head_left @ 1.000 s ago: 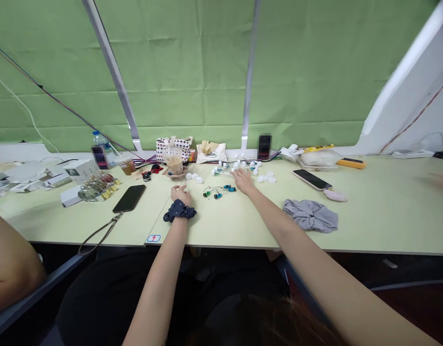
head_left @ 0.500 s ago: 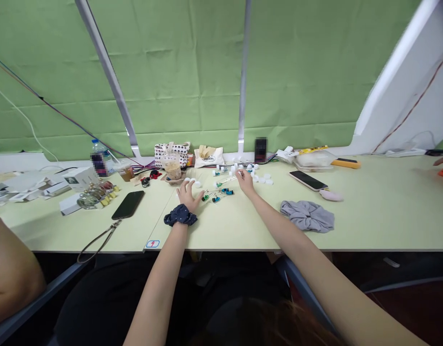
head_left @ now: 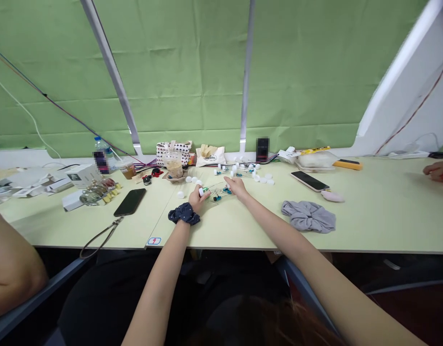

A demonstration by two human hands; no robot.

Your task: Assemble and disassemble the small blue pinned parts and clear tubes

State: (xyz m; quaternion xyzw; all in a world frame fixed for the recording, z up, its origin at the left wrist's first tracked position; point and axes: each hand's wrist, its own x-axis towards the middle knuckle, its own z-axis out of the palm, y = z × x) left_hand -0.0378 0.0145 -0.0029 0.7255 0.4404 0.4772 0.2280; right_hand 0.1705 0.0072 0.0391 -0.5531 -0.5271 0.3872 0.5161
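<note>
Plastic cup [head_left: 174,166] holds brown drink; left hand [head_left: 198,196] nearby.

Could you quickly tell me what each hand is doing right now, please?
Left hand: closed on a small white cap.
Right hand: pinching a thin clear tube.

A pale green worktop [head_left: 369,226] runs under a green cloth backdrop [head_left: 185,72]. A black phone [head_left: 129,202] lies at the left, just beside a cluster of small glass bottles [head_left: 94,191] and white boxes [head_left: 79,175]. A plastic cup with a brownish drink [head_left: 174,166] stands before a patterned pouch [head_left: 170,148]. To the right lie a grey scrunchie [head_left: 308,216], a second phone [head_left: 310,180] and a yellow tool [head_left: 347,164]. A co-worker's hand [head_left: 437,171] rests at the far right edge.
</note>
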